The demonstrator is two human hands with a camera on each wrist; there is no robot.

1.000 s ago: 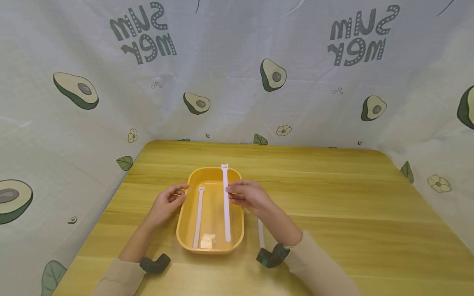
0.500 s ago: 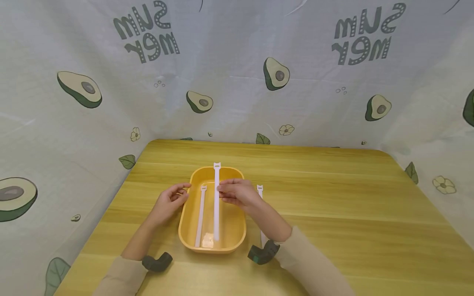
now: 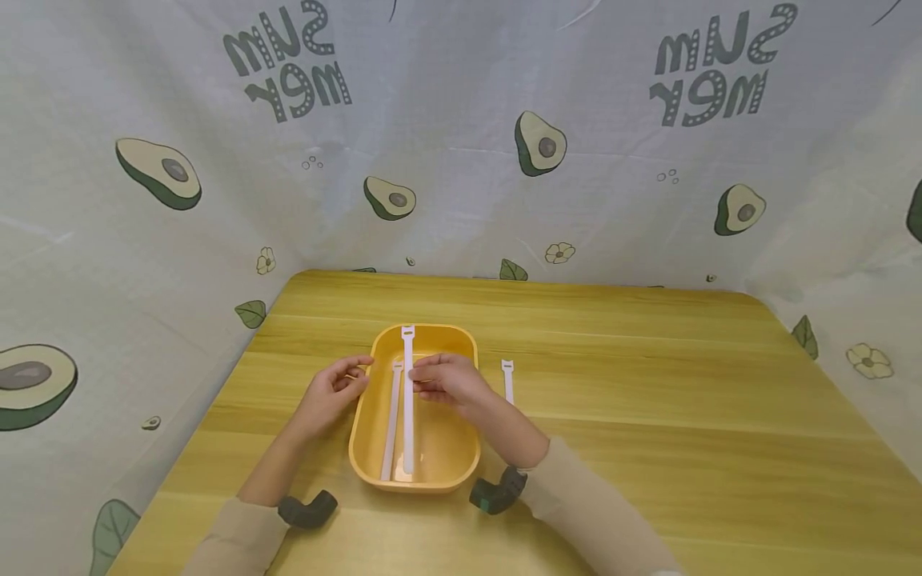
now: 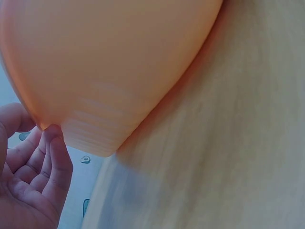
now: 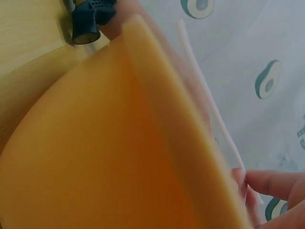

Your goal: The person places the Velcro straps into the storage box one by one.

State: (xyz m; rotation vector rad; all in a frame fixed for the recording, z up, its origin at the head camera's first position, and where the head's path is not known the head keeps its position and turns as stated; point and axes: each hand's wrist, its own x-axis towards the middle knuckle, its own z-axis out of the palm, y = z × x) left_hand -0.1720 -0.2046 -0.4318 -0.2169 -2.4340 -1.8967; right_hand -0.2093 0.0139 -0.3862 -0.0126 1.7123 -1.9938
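Note:
A yellow plastic box stands on the table, and my left hand is at its left rim. In the left wrist view, the thumb and fingers of that hand pinch the rim. Over the box, my right hand pinches a white cable tie with a slotted head at its far end. The right wrist view shows this tie between thumb and fingertips, above the rim. A second white cable tie lies inside the box, along its left side, close beside the held one.
A third white cable tie lies on the table right of the box, partly hidden by my right forearm. Dark wrist cameras sit on both wrists. A curtain printed with avocados hangs behind the wooden table.
My right hand has carried the held cable tie leftward over the box, near the one inside, and a little lower. The tie on the table shows its head now. My left hand stays at the rim.

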